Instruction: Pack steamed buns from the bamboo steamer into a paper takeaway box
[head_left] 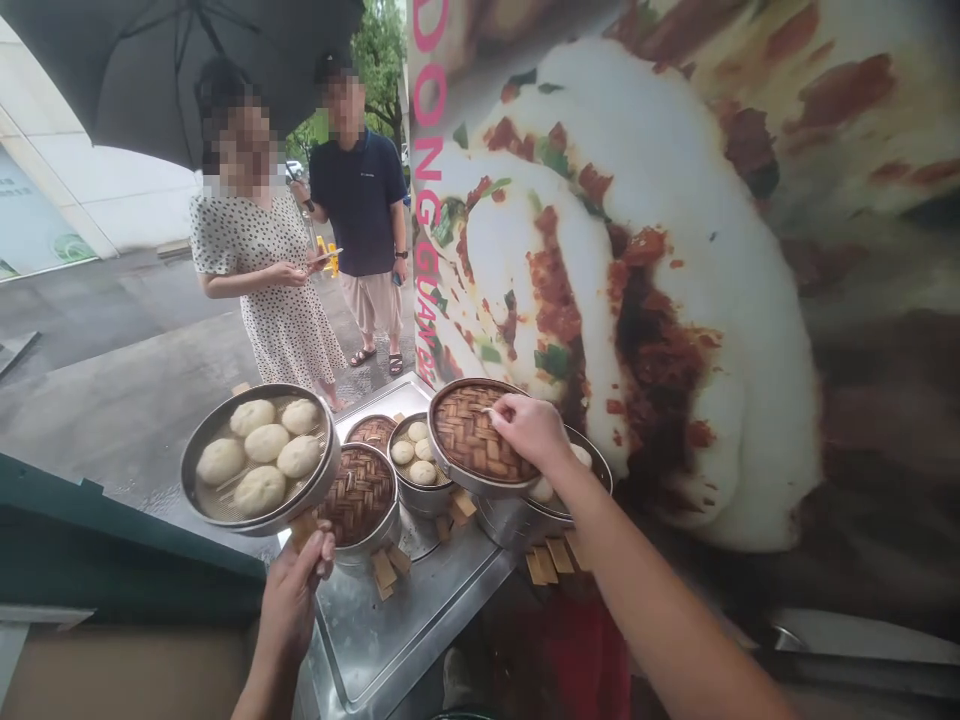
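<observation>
On the left, my left hand [294, 595] is closed round the wooden handle of a round steamer tray [259, 515]. Several pale steamed buns [268, 443] lie on the mesh in that tray. My right hand [529, 430] pinches the small loop on top of a woven bamboo steamer lid [472, 440]. This lid is raised and tilted, partly over a steamer [596, 480] with buns inside. Between my hands stand a steamer closed by a woven lid [358, 495] and a smaller uncovered steamer [424, 500] holding small buns.
The steamers stand on a metal counter [401, 610] with a raised rim. Wooden handles [551, 560] stick out towards me. Two people face the counter, one in a dotted dress [262, 250], the other in a dark shirt [360, 200], below a black umbrella [172, 70]. A large food poster [675, 250] walls off the right.
</observation>
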